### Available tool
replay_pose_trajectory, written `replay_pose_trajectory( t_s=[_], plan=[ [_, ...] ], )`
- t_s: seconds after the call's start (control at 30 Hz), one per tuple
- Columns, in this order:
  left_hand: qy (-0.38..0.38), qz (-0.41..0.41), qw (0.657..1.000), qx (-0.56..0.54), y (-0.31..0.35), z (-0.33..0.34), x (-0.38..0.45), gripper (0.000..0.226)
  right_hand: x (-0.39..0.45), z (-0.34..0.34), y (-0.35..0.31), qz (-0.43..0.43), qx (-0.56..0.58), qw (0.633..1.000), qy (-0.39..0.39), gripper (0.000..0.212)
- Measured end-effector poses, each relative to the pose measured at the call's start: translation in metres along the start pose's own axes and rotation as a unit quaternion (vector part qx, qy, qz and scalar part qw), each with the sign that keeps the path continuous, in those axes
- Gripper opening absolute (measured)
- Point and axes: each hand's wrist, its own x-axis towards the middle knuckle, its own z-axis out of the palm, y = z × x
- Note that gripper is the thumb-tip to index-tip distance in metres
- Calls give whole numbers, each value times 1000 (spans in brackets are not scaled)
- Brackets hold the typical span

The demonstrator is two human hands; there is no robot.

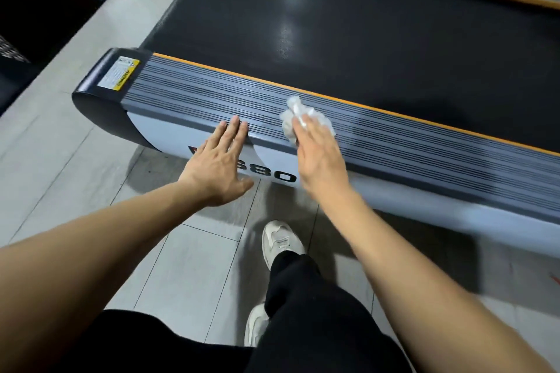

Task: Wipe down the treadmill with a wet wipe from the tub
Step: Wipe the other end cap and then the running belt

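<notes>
Head view: the wet wipe [298,118] lies crumpled on the ribbed side rail [394,142] of the treadmill [363,39], pressed flat under the straight fingers of the right hand [318,157]. The left hand [218,172], fingers extended and holding nothing, rests its fingertips on the rail's outer edge, beside the wipe toward the rail's end cap [103,79]. Judged: the wipe is light, soft and damp, likely to bunch in the grooves; palm pressure over its middle suits better than an edge pinch.
</notes>
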Motion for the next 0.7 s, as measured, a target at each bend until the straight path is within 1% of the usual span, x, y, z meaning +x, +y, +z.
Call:
replay_pose_trajectory(
  t_s=[0.07, 0.13, 0.23, 0.33, 0.4, 0.47, 0.53, 0.63, 0.7],
  plan=[
    [-34, -1, 999, -4, 1, -9, 1, 109, -34, -5, -6, -21, -22, 1000, 6, 56],
    [-64, -2, 998, -1, 1, -17, 3, 108, -39, -6, -1, -28, -19, 999, -3, 59],
    [-95, -5, 995, 3, -1, -24, 8, 108, 1, -7, 12, -13, -46, 998, -43, 58],
    [-110, -3, 994, 2, -2, -27, 8, 108, 53, -3, 19, 24, -82, 995, -52, 58],
    [-111, 5, 994, 11, -3, -30, 7, 107, 72, 1, 15, 40, -88, 994, -48, 58],
    [-109, 21, 993, 31, -7, -32, 6, 104, 66, 6, 4, 39, -72, 995, -49, 56],
    [-89, 44, 994, 54, -12, -33, 4, 100, 36, 10, -9, 16, -54, 997, -43, 55],
    [-37, 65, 996, 38, -24, -28, 1, 96, -16, 13, -26, -55, -95, 993, -38, 57],
    [1, 64, 998, 28, -28, -20, -1, 91, -27, 8, -24, -83, -87, 992, -39, 57]
  ],
)
